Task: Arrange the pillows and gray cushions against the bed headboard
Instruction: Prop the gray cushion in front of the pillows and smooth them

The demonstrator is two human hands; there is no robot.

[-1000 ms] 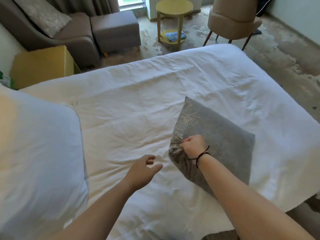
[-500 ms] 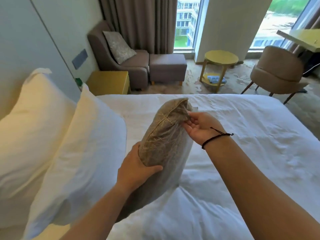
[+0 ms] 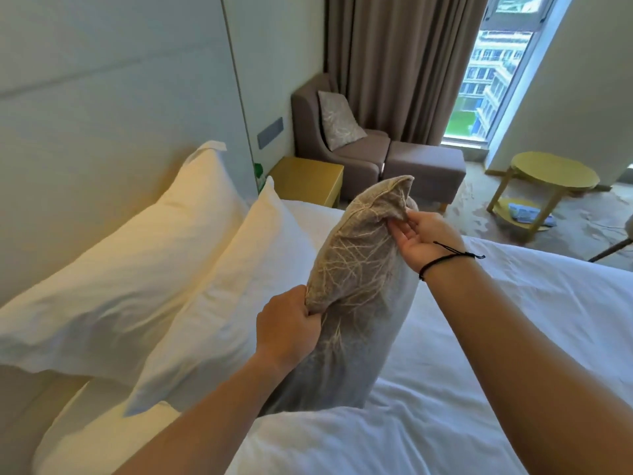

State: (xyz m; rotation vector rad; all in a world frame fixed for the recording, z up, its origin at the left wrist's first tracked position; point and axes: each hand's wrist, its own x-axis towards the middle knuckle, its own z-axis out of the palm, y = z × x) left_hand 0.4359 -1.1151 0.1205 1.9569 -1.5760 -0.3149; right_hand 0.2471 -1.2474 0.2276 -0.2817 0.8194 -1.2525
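A gray cushion [image 3: 359, 289] with a pale branching pattern stands on edge on the white bed [image 3: 513, 354], held between both hands. My left hand [image 3: 287, 329] grips its near left edge. My right hand [image 3: 423, 240], with a black cord at the wrist, pinches its upper right corner. Left of the cushion, two white pillows lean toward the pale headboard [image 3: 102, 114]: the back pillow [image 3: 130, 269] rests against it and the front pillow [image 3: 226, 303] leans on the back one. The cushion's patterned face is close to the front pillow.
A yellow nightstand [image 3: 308, 180] stands beyond the pillows. Behind it are a gray armchair [image 3: 342, 149] holding another patterned cushion [image 3: 339, 120], and an ottoman [image 3: 424, 169]. A round yellow side table [image 3: 548, 180] stands by the window at right.
The cushion went from lying flat on the bed, gripped by my right hand alone, to upright in both hands beside the pillows. My view turned toward the headboard.
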